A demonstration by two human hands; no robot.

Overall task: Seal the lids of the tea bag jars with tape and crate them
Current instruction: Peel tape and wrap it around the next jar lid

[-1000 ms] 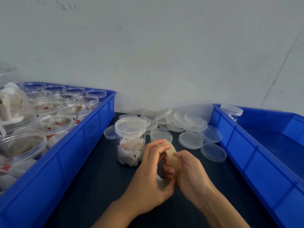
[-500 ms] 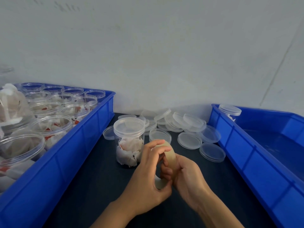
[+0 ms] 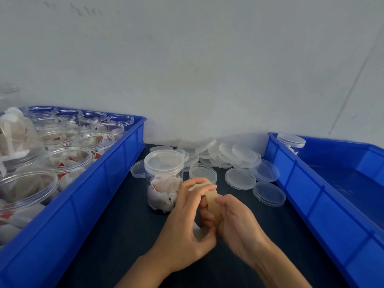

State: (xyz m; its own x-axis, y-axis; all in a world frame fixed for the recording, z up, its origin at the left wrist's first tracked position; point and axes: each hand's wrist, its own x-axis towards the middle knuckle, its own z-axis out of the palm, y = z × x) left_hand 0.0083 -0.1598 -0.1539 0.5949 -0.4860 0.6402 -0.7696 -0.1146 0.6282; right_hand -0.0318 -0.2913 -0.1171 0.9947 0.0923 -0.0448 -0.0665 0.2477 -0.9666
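A roll of tan tape [image 3: 212,204] stands on edge between both hands above the dark table. My left hand [image 3: 185,229] grips it from the left, fingertips curled over its top and thumb under it. My right hand [image 3: 234,223] holds it from the right, thumb lying along the outer band. Just behind the hands a clear lidded jar [image 3: 164,179] with white tea bags stands on the table, apart from them. One lidded jar [image 3: 291,142] stands in the far corner of the right blue crate [image 3: 324,206].
The left blue crate [image 3: 87,196] holds several open jars of tea bags. A heap of loose clear lids [image 3: 234,161] lies at the back of the table against the white wall. Dark table surface [image 3: 116,235] shows between the crates.
Both hands with the tape roll stay in nearly the same place. My left fingers have shifted slightly over the roll's top; the view has tilted a little.
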